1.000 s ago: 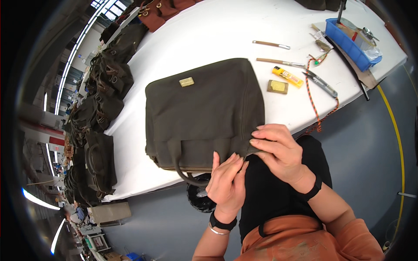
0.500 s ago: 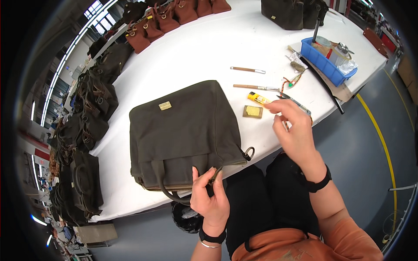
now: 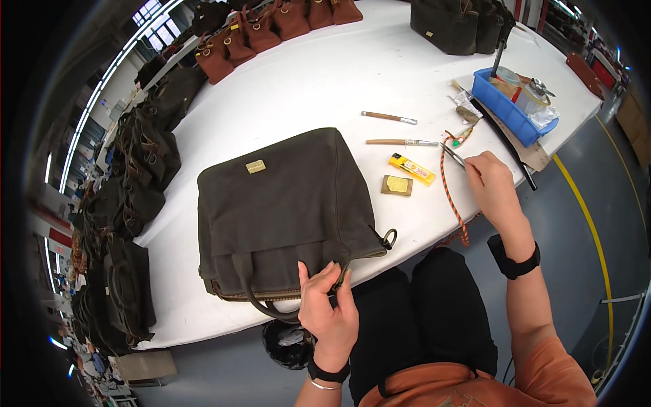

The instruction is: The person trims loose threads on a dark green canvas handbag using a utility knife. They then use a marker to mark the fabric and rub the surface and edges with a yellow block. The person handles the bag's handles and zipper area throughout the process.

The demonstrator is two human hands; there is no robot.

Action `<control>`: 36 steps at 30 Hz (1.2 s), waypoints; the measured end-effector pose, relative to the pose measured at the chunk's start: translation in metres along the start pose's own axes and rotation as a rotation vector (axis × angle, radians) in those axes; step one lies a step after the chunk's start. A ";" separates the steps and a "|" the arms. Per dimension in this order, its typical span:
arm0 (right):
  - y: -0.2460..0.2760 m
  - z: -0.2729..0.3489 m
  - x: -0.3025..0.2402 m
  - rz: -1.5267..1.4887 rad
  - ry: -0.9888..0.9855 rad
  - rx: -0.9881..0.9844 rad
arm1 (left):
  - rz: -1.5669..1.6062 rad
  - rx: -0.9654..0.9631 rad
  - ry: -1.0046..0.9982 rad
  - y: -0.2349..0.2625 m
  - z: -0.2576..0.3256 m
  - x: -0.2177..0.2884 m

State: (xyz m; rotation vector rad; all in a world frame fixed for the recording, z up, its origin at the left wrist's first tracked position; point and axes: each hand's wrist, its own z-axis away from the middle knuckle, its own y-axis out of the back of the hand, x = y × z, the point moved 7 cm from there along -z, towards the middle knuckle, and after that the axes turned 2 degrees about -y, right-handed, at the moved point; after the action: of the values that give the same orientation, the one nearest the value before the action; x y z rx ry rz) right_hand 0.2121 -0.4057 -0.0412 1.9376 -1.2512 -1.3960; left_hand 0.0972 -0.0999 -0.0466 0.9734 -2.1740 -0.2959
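A dark olive fabric bag [image 3: 285, 197] lies on the white table, its small metal plate facing up and its zipped opening toward me. My left hand [image 3: 327, 305] is closed at the bag's near right corner, pinching the edge by the zipper end. A dark handle loop [image 3: 245, 278] hangs beside that hand. Farther right, my right hand [image 3: 494, 188] has its fingers closed on the rear end of slim pointed thread snips [image 3: 453, 156], mostly hidden by the fingers. An orange-and-black cord [image 3: 445, 186] runs beside them over the table edge.
Near the bag lie a yellow lighter [image 3: 412, 169], a block with yellow wax-like stuff [image 3: 396, 185] and two wooden-handled tools [image 3: 400, 142]. A blue bin [image 3: 505, 108] holds supplies. Brown bags [image 3: 291, 19] line the back; dark bags [image 3: 132, 197] stand at left.
My right hand has moved right from above the lighter and closed on the thread snips. The lighter and cord are now uncovered. My left hand stays at the bag's corner.
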 end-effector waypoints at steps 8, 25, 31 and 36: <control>0.004 -0.008 -0.001 -0.048 0.008 -0.034 | 0.044 0.015 0.076 0.002 0.000 -0.003; -0.003 -0.094 0.017 0.350 0.304 -0.036 | 0.106 0.017 0.050 0.005 -0.001 -0.005; 0.012 -0.082 -0.012 0.434 0.267 -0.058 | 0.059 0.034 0.054 0.003 0.001 -0.004; -0.020 -0.038 -0.002 0.405 0.146 -0.416 | 0.035 0.016 0.038 0.000 0.002 -0.001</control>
State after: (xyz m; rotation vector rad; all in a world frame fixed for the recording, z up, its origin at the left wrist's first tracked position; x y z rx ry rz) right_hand 0.2544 -0.4000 -0.0404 1.3865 -1.1012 -1.1690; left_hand 0.0965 -0.0996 -0.0486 0.9411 -2.1593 -0.2418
